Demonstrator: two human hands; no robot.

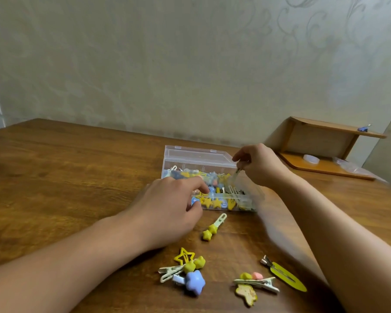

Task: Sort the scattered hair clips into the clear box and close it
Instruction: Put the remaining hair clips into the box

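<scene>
R hand (261, 166) is pinching a pale clip (235, 176) over clear box (199, 155), L hand (167, 205) resting loose-fingered at its front w/ nothing held; overfilling is risking lid jamming.

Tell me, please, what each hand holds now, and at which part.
The right hand pinches a pale clip by its upper end, over the open box. The left hand rests at the box's front; whether it holds anything cannot be told.

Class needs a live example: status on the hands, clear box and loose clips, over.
Left hand open at clear box. Right hand pinching a clip over it. Lid open. Loose clips on table, none blocking.
</scene>
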